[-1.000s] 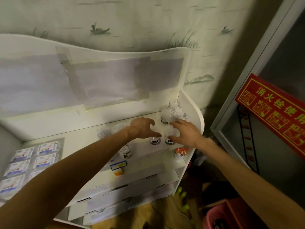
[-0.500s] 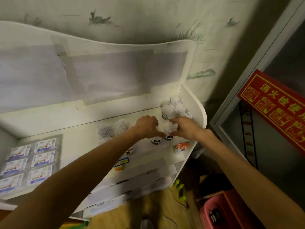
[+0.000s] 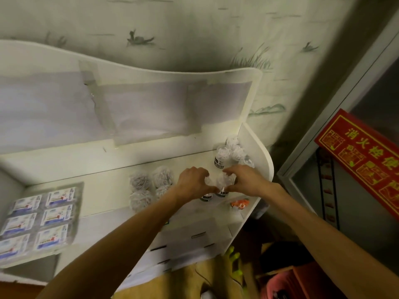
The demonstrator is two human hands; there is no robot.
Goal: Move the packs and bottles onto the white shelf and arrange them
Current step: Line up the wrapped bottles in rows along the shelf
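Observation:
On the top board of the white shelf [image 3: 103, 195], my left hand [image 3: 193, 183] grips a small clear bottle [image 3: 206, 197] with a dark label. Right beside it, my right hand [image 3: 244, 180] grips a second such bottle [image 3: 222, 187]; the two bottles stand side by side, touching. Several more bottles [image 3: 231, 153] cluster in the far right corner, and another group [image 3: 149, 186] stands left of my left wrist. An orange-labelled bottle [image 3: 239, 203] lies near the front right edge. Flat blue-and-white packs [image 3: 36, 221] lie in rows at the left.
The shelf has a tall back panel with taped paper [image 3: 151, 108] and a curved right side wall [image 3: 259, 156]. Lower shelf boards [image 3: 194, 236] step out below. A red sign [image 3: 364, 160] hangs on the door at right. A pink basket [image 3: 282, 285] sits on the floor.
Both hands stay on the two bottles and have drawn closer together, nudging the bottles slightly toward the back. The camera has tilted a little, showing more of the packs.

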